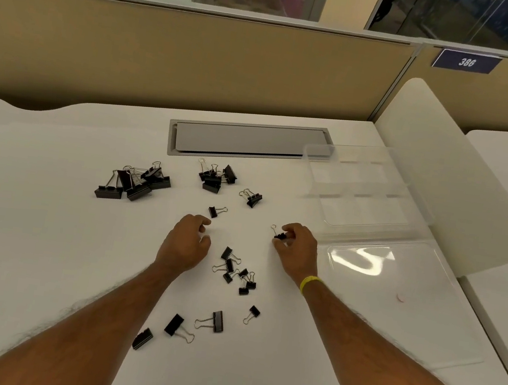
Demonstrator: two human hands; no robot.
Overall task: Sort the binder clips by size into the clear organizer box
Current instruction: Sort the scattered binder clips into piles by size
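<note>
Black binder clips lie scattered on the white desk. A pile of large clips (136,180) sits at the left, a medium group (216,175) is near the middle back, and a cluster of small clips (237,270) lies between my hands. My right hand (295,247) pinches a small binder clip (279,235) just above the desk. My left hand (189,238) hovers with loosely curled fingers and holds nothing, just below a single small clip (215,210). The clear organizer box (367,188) stands open at the right with its compartments bare, its lid (391,277) lying flat toward me.
A grey cable hatch (250,141) is set into the desk behind the clips. A white curved divider (455,188) rises right of the box. A tan partition (183,61) closes off the back. More clips (194,326) lie near my forearms.
</note>
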